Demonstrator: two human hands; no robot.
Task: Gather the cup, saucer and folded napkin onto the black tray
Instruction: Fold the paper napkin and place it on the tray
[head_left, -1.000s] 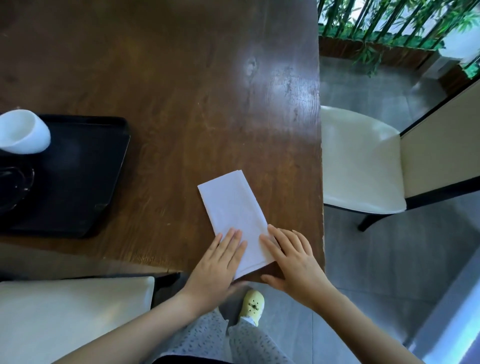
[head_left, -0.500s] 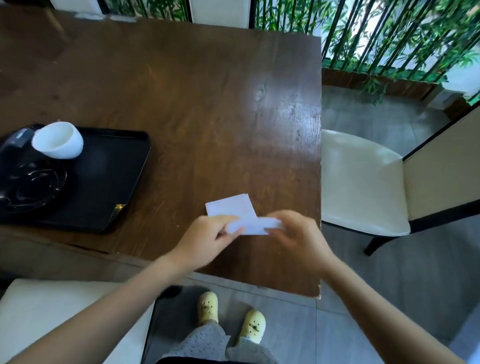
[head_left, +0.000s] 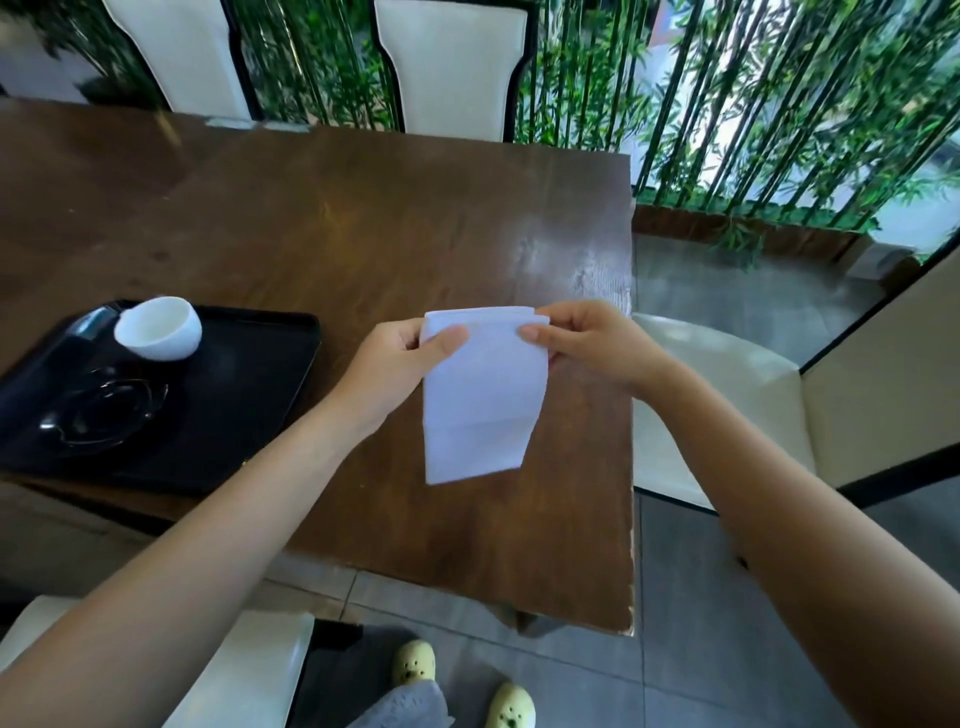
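A white folded napkin (head_left: 480, 400) hangs in the air above the right part of the brown table (head_left: 363, 234). My left hand (head_left: 395, 364) pinches its top left corner and my right hand (head_left: 587, 340) pinches its top right corner. The black tray (head_left: 249, 395) lies at the table's left, apart from the napkin. A white cup (head_left: 158, 327) lies tilted on the tray's far part. A dark glassy saucer (head_left: 98, 410) sits on the tray in front of the cup.
A cream chair seat (head_left: 722, 410) stands right of the table, and another (head_left: 249, 670) is at the near left. Two cream chair backs (head_left: 452, 67) line the far side before green bamboo. My feet in pale clogs (head_left: 457, 691) are on the grey floor.
Both hands lifted the napkin off the table near its front edge and now hold it hanging by its top corners. The view tilted up, showing the far chairs.
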